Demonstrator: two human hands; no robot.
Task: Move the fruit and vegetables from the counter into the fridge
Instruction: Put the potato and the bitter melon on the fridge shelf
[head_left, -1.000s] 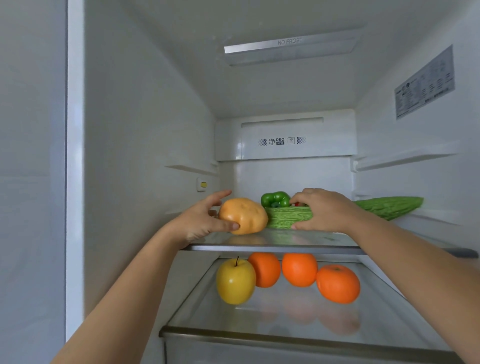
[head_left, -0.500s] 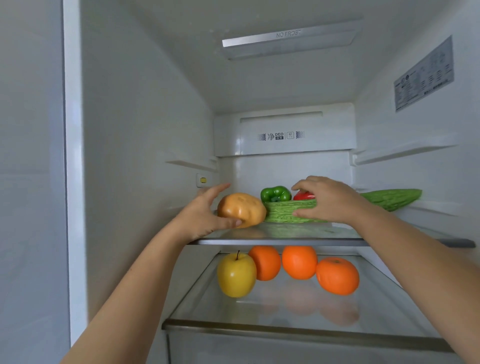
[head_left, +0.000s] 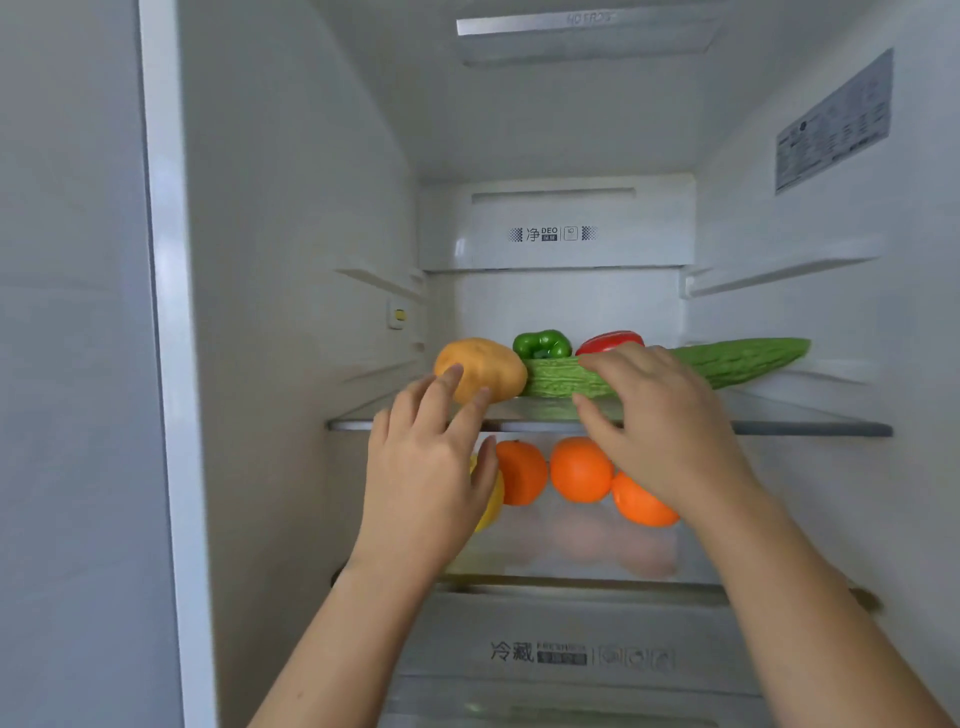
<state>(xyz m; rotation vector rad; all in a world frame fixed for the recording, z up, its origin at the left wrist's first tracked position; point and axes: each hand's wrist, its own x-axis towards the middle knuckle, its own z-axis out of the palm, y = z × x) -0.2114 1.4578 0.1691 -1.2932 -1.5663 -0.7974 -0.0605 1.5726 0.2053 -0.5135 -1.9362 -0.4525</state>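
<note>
White fridge interior (head_left: 291, 208) is filling the frame. At centre, the left hand (head_left: 431, 457) and right hand (head_left: 660, 415) are hanging loose-fingered, grasping nothing. Beyond, the potato (head_left: 480, 366) and bitter gourd (head_left: 743, 358) are lying touching on the upper glass shelf (head_left: 810, 428), front row, likely sparing the green pepper (head_left: 542, 344) behind. A second ago both hands were clasping them; now they are drawing back.

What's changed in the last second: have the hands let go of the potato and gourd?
The left hand opened off the potato and the right hand off the bitter gourd; both drew back toward the camera, fingertips possibly still touching. Potato, gourd, green pepper and red pepper stayed on the upper shelf, oranges and yellow apple below.
</note>
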